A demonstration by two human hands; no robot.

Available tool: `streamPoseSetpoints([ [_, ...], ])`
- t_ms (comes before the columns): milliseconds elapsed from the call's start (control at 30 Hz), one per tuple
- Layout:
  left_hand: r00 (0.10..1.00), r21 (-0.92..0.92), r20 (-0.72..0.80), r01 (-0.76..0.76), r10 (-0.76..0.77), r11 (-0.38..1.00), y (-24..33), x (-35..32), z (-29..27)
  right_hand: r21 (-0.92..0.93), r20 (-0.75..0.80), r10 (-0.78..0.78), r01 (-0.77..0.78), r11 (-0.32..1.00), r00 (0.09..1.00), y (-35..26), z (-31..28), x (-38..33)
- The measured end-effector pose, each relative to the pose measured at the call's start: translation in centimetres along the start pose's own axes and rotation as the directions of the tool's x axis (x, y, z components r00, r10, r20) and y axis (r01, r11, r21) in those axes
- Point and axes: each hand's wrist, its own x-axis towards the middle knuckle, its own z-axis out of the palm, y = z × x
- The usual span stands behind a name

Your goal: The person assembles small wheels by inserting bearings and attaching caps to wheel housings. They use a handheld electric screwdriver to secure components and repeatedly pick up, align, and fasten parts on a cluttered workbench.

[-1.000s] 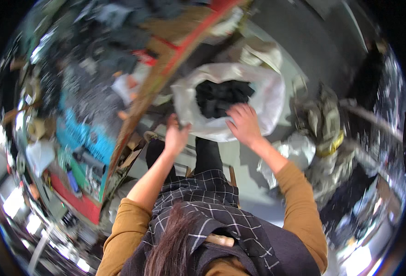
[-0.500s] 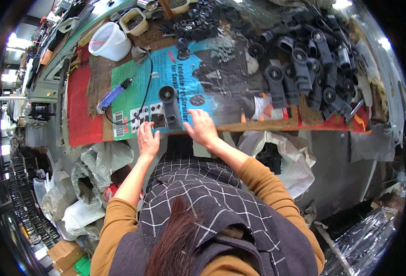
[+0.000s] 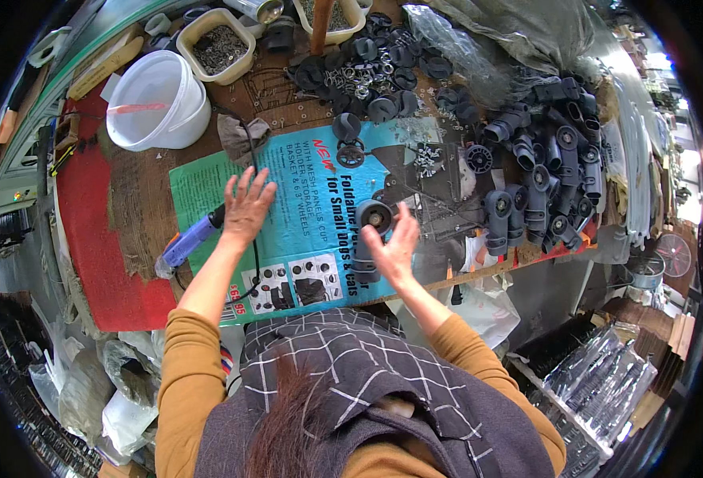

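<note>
Left hand (image 3: 248,209), fingers spread, is just beside the purple tool (image 3: 191,242); right hand (image 3: 396,250), apart from it, touches the dark part (image 3: 362,258) over the bench's (image 3: 88,247) blue sheet (image 3: 291,243), whether gripping I cannot tell.

Brown sleeves (image 3: 189,350), dark-grey vest (image 3: 236,430), black white-gridded apron (image 3: 319,338).

**Looking down from my head**

The one view is a wide fisheye, the left of a pair worn up top. It faces down over my checked clothing (image 3: 395,350) to the counter (image 3: 88,279) ahead, upright and unmirrored, near enough that my left grip (image 3: 246,207) and right grip (image 3: 397,253) show around mid-picture; straight edges bend toward its dark, round border.
</note>
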Motion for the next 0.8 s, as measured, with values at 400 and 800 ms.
streamPoseSetpoints([
  [400,0.837,-0.775,0.184,0.446,-0.516,0.447,8.4,9.2,-6.2,-0.034,-0.06,-0.329,0.327,0.944,0.942,-4.5,4.7,16.0],
  [800,0.795,-0.786,0.482,0.578,-0.369,0.22,16.1,6.5,-7.1,0.271,0.235,0.176,-0.239,0.933,0.956,1.6,-3.1,1.7],
])
